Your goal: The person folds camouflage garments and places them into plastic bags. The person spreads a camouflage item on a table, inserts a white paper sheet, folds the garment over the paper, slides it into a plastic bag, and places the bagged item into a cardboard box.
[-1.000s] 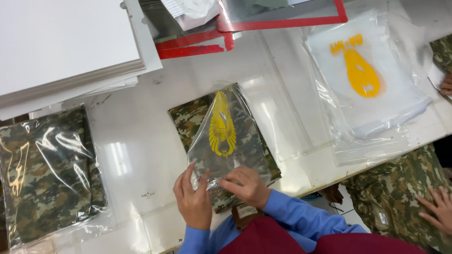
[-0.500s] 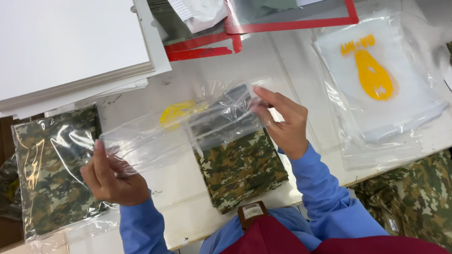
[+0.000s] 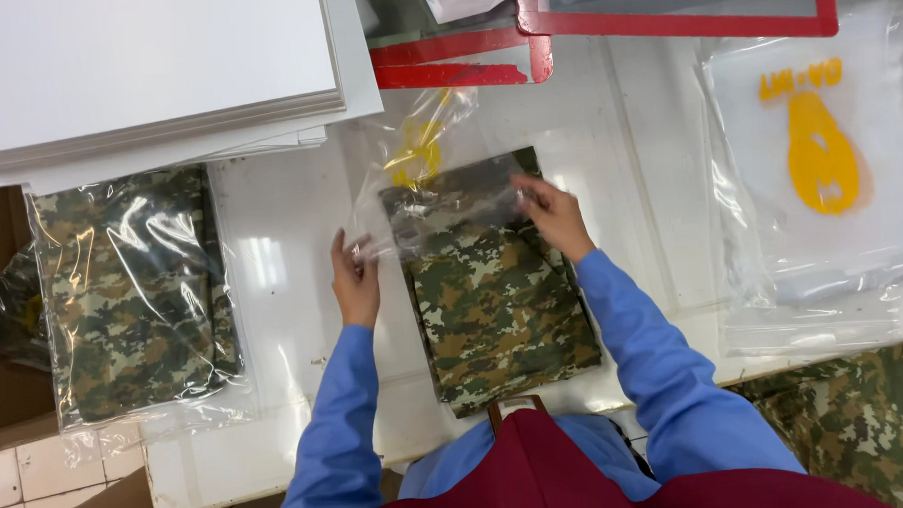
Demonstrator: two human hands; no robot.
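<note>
A white table (image 3: 283,290) fills most of the view, and a thick stack of white boards (image 3: 145,74) lies on its far left corner. At the right side there is a pile of clear bags with a yellow print (image 3: 818,161), and behind it a red frame (image 3: 664,21). On the left edge of the table rests a camouflage garment already packed in plastic (image 3: 123,296). In the middle, in front of the person, a folded camouflage garment (image 3: 498,302) lies flat on the table. Its far end sits inside the mouth of a clear plastic bag (image 3: 429,175), which carries a yellow mark and lies crumpled toward the boards. The left hand (image 3: 355,279) has its grip pinching the near left edge of the bag. The right hand (image 3: 553,215) presses its fingers together on the bag's right edge, on top of the garment.
</note>
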